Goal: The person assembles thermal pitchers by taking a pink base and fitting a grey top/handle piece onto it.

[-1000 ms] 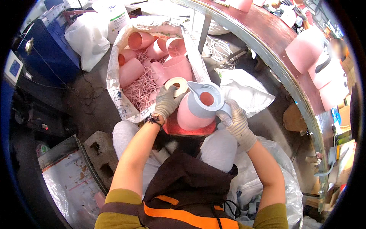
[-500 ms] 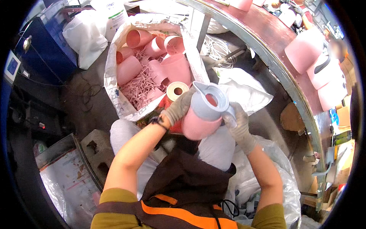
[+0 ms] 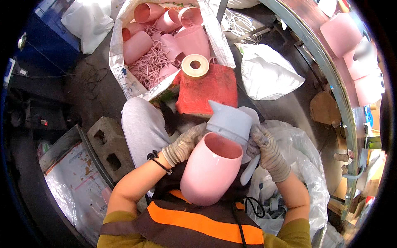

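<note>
A glossy pink jug body [image 3: 211, 171] stands tilted over my lap, its open mouth facing up and away. At its far rim sits a pale grey-blue spouted collar [image 3: 229, 124], tipped so that the mouth shows beneath it. My left hand [image 3: 184, 144], in a grey knit glove, is closed against the body's upper left side, with its fingertips hidden behind the rim. My right hand [image 3: 266, 151], gloved too, is closed around the collar's grey handle [image 3: 250, 170], whose lower end hangs free beside the body.
Beyond my knees, a red padded block [image 3: 209, 91] carries a cream ring-shaped roll [image 3: 195, 66]. A white sack [image 3: 118, 82] holds several pink jug bodies and pink strips. A clear plastic bag [image 3: 306, 165] of grey parts lies at right. A curved bench [image 3: 331, 78] with pink jugs runs along the right.
The jug has come down closer to my lap. Its grey collar, earlier seated on the pink body, is now tilted off the mouth. My view has tipped downward.
</note>
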